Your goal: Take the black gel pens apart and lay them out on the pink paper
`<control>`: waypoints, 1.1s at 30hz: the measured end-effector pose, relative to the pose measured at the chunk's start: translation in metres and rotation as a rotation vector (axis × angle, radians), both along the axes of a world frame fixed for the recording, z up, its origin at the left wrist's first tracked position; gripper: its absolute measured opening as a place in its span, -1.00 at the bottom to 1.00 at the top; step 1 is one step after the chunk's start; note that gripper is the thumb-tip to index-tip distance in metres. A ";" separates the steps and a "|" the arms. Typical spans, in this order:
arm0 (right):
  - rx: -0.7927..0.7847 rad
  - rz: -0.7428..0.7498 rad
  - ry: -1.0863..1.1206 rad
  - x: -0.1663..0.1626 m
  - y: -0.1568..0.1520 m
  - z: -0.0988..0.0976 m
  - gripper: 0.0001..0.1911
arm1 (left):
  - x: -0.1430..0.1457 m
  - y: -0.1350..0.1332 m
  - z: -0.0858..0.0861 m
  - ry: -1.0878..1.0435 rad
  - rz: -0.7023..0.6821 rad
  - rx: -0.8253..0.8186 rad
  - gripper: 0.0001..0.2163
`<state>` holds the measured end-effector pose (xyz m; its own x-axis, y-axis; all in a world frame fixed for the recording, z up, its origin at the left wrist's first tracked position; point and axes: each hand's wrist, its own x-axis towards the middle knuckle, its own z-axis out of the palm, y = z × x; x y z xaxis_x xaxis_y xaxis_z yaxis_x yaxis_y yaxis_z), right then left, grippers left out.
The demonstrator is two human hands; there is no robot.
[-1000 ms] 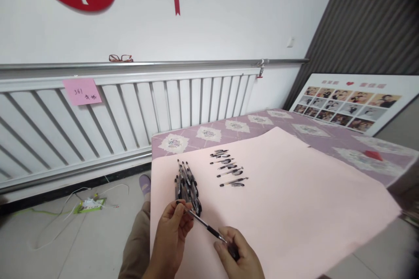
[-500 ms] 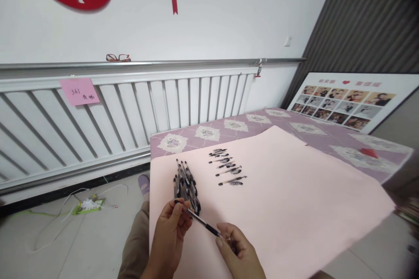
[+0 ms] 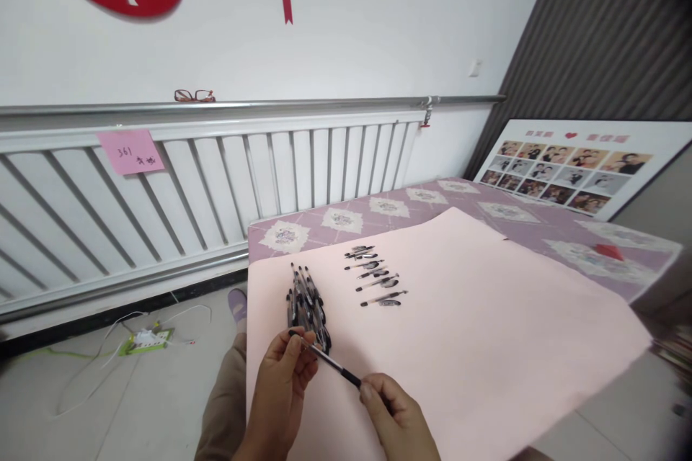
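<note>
A slim pen (image 3: 334, 364) with a clear barrel and black grip stretches between my two hands above the pink sheet. My left hand (image 3: 285, 382) pinches its black rear end between thumb and fingers. At the other end, my right hand (image 3: 394, 414) closes over the tip beside the black grip; whatever else its curled fingers hold is hidden. Just beyond my left hand lies a pile of black capped pens (image 3: 308, 306). Farther right, pens and separate caps (image 3: 377, 275) are laid out in short rows on the sheet.
The pink sheet (image 3: 486, 324) covers a table with a purple patterned cloth (image 3: 373, 209). Behind are a white radiator (image 3: 281, 173) and a pipe carrying glasses (image 3: 194, 96). A photo board (image 3: 573, 166) leans at right. A power strip (image 3: 145, 341) with cables lies on the floor.
My right hand's fingers have closed round the pen's tip end, where earlier they were more spread and something dark showed in the palm. My left hand keeps its hold.
</note>
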<state>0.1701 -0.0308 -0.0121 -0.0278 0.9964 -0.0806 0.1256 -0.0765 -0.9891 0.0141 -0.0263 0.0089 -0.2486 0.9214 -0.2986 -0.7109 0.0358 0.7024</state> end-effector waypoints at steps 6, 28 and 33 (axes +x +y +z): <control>0.059 -0.014 -0.055 0.001 0.000 -0.001 -0.71 | -0.001 0.001 -0.001 -0.001 0.010 -0.022 -0.84; 0.094 -0.077 -0.073 0.017 0.003 0.008 -0.82 | -0.002 0.001 -0.007 0.002 0.004 -0.025 -0.85; 0.076 -0.145 -0.034 0.030 0.010 0.008 -0.82 | 0.006 -0.002 -0.007 0.048 -0.151 -0.080 -0.86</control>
<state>0.2001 -0.0213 -0.0045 0.1179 0.9930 -0.0031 0.1527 -0.0212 -0.9880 0.0196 -0.0284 0.0017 -0.1245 0.9232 -0.3637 -0.6590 0.1970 0.7258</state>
